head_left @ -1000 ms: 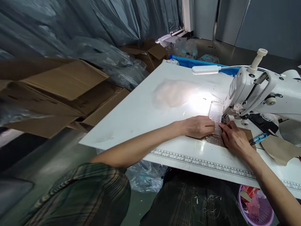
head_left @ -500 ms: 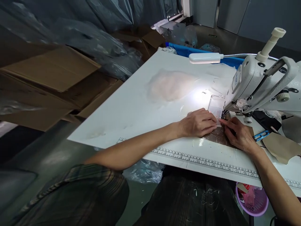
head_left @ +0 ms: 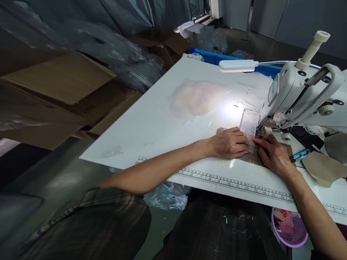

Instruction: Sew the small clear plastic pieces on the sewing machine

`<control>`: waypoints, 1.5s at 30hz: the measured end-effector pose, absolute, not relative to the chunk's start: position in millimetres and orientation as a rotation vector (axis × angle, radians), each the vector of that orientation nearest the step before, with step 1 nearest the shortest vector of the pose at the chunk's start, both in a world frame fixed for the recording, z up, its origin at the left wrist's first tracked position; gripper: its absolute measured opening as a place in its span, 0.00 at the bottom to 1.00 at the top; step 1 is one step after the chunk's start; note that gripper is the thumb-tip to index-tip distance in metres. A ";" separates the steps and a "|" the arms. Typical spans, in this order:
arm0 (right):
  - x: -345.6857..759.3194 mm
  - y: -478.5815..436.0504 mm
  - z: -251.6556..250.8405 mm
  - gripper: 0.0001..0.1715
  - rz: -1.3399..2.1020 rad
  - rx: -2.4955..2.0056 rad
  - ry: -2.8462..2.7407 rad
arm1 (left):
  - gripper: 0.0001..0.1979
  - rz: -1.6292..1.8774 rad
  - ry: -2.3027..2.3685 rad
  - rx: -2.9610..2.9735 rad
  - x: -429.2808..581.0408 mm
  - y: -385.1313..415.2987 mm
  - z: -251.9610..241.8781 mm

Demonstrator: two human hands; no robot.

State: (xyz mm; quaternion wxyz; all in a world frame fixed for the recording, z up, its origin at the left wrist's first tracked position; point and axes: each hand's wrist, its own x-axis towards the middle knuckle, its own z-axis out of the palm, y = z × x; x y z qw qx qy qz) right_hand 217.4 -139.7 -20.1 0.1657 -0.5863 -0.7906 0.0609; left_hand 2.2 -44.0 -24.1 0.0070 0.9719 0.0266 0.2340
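A piece of sheer brownish material (head_left: pixel 251 157), thin fabric or film, lies on the white sewing table under the needle area of a sewing machine (head_left: pixel 283 94). My left hand (head_left: pixel 230 143) rests on it left of the presser foot (head_left: pixel 259 130), its fingers curled together onto the material. Just in front of the foot, my right hand (head_left: pixel 275 154) pinches the material's edge between thumb and forefinger. Part of the piece is hidden beneath both hands. By the left fingertips, small reddish spots show on the clear plate (head_left: pixel 248 124).
Blue thread snips (head_left: pixel 300 155) and a brown paper piece (head_left: pixel 324 168) lie right of my right hand. A lamp (head_left: pixel 238 65) hangs over the table. Printed ruler markings (head_left: pixel 230 183) run along the front edge. Cardboard boxes (head_left: pixel 59 77) stand left; a purple basket (head_left: pixel 294 238) sits below.
My left hand has shifted slightly left and down, uncovering more of the plate and its reddish spots. My right hand stays almost in place.
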 end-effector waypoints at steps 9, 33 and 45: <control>215.2 -141.5 -17.8 0.25 0.156 -1.712 -2.293 | 0.13 1.009 0.062 2.996 5.3 -49.7 -25.1; 225.1 -141.6 -22.9 0.24 0.182 -1.545 -2.268 | 0.12 1.037 0.047 3.111 5.1 -47.3 -29.0; 222.5 -142.7 -23.7 0.24 0.134 -1.599 -2.296 | 0.13 0.874 0.108 3.132 3.7 -48.3 -30.8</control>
